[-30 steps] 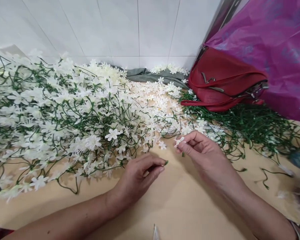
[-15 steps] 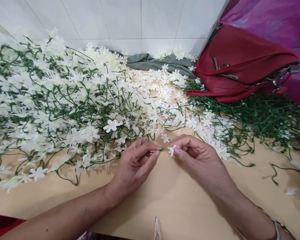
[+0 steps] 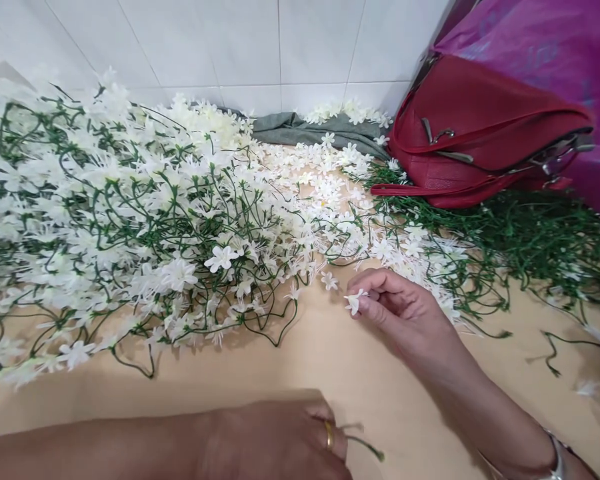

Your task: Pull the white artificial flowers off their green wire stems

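Note:
My right hand (image 3: pixel 405 320) is closed in a pinch on a small white artificial flower (image 3: pixel 354 303), held between thumb and forefinger above the tabletop. My left hand (image 3: pixel 290 437), blurred and wearing a gold ring, is low at the front edge, with its fingers curled downward and mostly hidden. A thin green stem (image 3: pixel 367 445) sticks out to the right from under those fingers. One loose white flower (image 3: pixel 329 281) lies just left of my right fingertips. A large heap of white flowers on green stems (image 3: pixel 145 213) spreads over the left side.
Loose white blossoms (image 3: pixel 325 180) lie scattered at the back middle. Bare green stems (image 3: pixel 540 233) are piled at right, beneath a red bag (image 3: pixel 485 127). Behind it stands a purple plastic bag (image 3: pixel 540 53). A grey cloth (image 3: pixel 305 128) lies along the tiled wall (image 3: pixel 240 40).
My left hand has moved from beside the right hand down to the front edge, taking the green stem along. A flowered stem now shows where it was. My right hand keeps the flower.

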The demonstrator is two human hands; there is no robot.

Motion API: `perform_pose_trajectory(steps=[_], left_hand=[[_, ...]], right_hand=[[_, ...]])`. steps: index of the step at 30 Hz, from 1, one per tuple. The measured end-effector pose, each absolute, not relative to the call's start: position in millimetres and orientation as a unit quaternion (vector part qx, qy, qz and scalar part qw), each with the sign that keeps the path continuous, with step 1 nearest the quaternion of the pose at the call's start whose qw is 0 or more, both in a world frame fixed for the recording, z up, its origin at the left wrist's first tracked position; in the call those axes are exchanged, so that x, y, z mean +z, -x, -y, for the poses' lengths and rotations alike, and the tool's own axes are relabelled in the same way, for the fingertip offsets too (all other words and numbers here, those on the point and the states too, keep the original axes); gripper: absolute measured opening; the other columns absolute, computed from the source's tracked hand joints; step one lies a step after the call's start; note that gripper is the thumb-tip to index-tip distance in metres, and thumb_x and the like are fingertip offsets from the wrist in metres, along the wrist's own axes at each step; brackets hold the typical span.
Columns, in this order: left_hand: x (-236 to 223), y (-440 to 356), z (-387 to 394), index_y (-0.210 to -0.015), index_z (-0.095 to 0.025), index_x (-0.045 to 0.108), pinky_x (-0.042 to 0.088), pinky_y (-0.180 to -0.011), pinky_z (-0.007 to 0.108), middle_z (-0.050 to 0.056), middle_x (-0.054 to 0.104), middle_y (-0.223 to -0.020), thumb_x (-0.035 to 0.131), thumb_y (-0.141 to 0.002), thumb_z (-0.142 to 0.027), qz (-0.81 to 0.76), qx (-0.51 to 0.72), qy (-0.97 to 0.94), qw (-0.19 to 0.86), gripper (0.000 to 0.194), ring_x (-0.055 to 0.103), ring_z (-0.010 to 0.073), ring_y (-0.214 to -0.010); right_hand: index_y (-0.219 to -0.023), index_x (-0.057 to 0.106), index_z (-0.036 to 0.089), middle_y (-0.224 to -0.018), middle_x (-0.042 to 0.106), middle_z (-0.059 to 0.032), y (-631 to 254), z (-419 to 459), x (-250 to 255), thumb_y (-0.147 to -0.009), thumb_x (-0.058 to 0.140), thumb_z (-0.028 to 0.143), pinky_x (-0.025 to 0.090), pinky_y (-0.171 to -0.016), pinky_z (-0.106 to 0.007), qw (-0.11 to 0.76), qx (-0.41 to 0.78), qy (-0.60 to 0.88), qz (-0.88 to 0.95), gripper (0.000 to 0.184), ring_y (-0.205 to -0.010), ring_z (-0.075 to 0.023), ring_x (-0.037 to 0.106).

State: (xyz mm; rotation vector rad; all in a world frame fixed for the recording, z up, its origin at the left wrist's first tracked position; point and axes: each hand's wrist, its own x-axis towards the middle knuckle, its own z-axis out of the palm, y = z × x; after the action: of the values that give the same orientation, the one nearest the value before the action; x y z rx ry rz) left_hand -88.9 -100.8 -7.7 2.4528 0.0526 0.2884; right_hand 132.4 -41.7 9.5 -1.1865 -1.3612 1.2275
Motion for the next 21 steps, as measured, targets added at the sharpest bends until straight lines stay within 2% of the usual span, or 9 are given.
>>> perform_pose_trajectory(steps=[3, 5, 10, 15, 18, 21], left_hand=[[4, 81, 74, -0.088, -0.025, 0.063, 0.052, -0.082, 0.034, 0.000, 0.077, -0.077, 0.068, -0.095, -0.027, -0.064, 0.165, -0.922, 0.344, 0.008, 0.071, 0.0192, -0.074], [10, 76, 53, -0.092, -0.025, 0.065, 0.052, -0.089, 0.034, 0.001, 0.078, -0.081, 0.063, -0.097, -0.022, -0.115, 0.195, -0.888, 0.400, 0.006, 0.070, 0.0171, -0.073], [7, 70, 19, -0.093, -0.018, 0.070, 0.051, -0.074, 0.029, 0.005, 0.073, -0.085, 0.058, -0.099, -0.021, -0.301, 0.336, -0.790, 0.415, 0.014, 0.066, 0.0163, -0.078], [7, 74, 20, -0.094, -0.018, 0.072, 0.050, -0.071, 0.028, 0.005, 0.073, -0.086, 0.063, -0.098, -0.023, -0.371, 0.410, -0.731, 0.401, 0.011, 0.065, 0.0154, -0.077], [21, 81, 31, -0.093, -0.020, 0.068, 0.048, -0.065, 0.028, 0.004, 0.070, -0.079, 0.059, -0.098, -0.020, -0.346, 0.420, -0.762, 0.352, 0.010, 0.062, 0.0149, -0.069], [28, 83, 49, -0.095, -0.022, 0.062, 0.051, -0.064, 0.028, -0.001, 0.069, -0.067, 0.058, -0.095, -0.017, -0.130, 0.320, -0.854, 0.388, 0.007, 0.061, 0.0136, -0.057]], right_hand=[[-0.084, 0.070, 0.023, -0.077, 0.070, -0.0033, -131, 42, 12, -0.083, 0.079, 0.055, 0.056, -0.065, -0.028, 0.460, 0.496, 0.478, 0.560, 0.033, -0.069, -0.0173, 0.065], [-0.085, 0.071, 0.023, -0.078, 0.070, -0.0029, -131, 41, 13, -0.083, 0.080, 0.053, 0.054, -0.065, -0.028, 0.463, 0.492, 0.481, 0.559, 0.031, -0.068, -0.0169, 0.064], [-0.086, 0.070, 0.023, -0.075, 0.067, -0.0009, -134, 39, 13, -0.084, 0.080, 0.049, 0.050, -0.064, -0.027, 0.481, 0.476, 0.492, 0.548, 0.028, -0.068, -0.0161, 0.060], [-0.085, 0.070, 0.023, -0.073, 0.067, -0.0008, -133, 39, 14, -0.085, 0.079, 0.049, 0.048, -0.063, -0.027, 0.487, 0.478, 0.505, 0.528, 0.028, -0.068, -0.0163, 0.059], [-0.086, 0.070, 0.024, -0.076, 0.068, -0.0013, -134, 41, 13, -0.086, 0.078, 0.048, 0.049, -0.065, -0.028, 0.492, 0.478, 0.497, 0.532, 0.026, -0.070, -0.0167, 0.059], [-0.088, 0.070, 0.025, -0.078, 0.069, -0.0014, -136, 41, 11, -0.087, 0.079, 0.046, 0.049, -0.068, -0.027, 0.496, 0.478, 0.491, 0.534, 0.023, -0.071, -0.0164, 0.060]])
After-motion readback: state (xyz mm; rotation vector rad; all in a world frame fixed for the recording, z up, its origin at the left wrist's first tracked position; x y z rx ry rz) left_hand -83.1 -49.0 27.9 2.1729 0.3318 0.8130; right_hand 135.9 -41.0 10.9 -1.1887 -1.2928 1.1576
